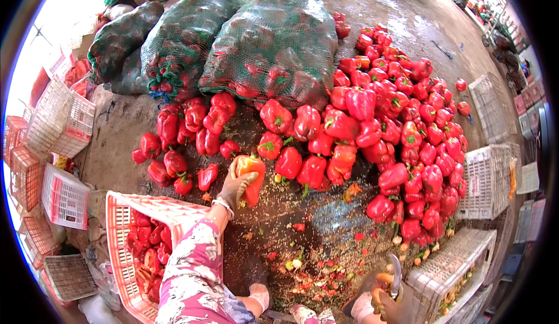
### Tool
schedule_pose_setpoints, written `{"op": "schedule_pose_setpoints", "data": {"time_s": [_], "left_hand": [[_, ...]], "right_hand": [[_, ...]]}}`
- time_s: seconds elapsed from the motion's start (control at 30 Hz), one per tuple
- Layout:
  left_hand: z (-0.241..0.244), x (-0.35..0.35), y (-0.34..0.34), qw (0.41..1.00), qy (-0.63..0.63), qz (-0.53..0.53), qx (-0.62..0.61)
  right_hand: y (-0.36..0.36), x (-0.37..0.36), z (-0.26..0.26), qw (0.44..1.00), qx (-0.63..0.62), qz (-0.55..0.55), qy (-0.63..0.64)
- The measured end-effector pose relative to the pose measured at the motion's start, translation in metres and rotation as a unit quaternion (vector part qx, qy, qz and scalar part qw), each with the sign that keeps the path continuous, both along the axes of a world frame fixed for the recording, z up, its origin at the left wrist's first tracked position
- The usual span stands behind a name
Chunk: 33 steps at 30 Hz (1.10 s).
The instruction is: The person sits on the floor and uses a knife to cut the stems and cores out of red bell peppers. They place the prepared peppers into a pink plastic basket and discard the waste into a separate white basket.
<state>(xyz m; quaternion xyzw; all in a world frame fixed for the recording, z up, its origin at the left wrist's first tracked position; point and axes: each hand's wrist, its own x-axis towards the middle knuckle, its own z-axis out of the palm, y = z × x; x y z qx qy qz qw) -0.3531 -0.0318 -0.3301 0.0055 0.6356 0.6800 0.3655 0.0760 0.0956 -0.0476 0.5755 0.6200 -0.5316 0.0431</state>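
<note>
A red-orange bell pepper is gripped in my left hand, which wears a brownish glove and a pale bracelet. That hand is above the littered ground, between the loose peppers and a pink plastic crate. Inside the crate lie cut red pepper pieces. At lower right, my right hand holds a small knife with a curved blade pointing upward; its handle is mostly hidden by the fingers. A large heap of whole red bell peppers lies ahead and to the right.
Green mesh sacks of peppers stand behind the heap. Pepper seeds and scraps litter the ground between my feet. A dirty white crate is beside my right hand, another beyond it. More crates line the left side.
</note>
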Motion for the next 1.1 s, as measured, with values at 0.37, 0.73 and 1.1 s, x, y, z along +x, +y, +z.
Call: {"op": "schedule_pose_setpoints", "data": {"time_s": [0.37,0.73,1.1], "left_hand": [[0.295,0.190,0.011,0.906,-0.044,-0.335,0.257],[0.328,0.310,0.002,0.885,0.005,-0.366,0.288],[0.330,0.336,0.032,0.890,0.280,-0.263,0.245]], "right_hand": [[-0.049,0.017,0.050,0.950,0.177,0.035,0.255],[-0.041,0.063,0.072,0.882,0.156,0.055,0.441],[-0.053,0.087,0.052,0.895,0.349,0.046,0.274]]}}
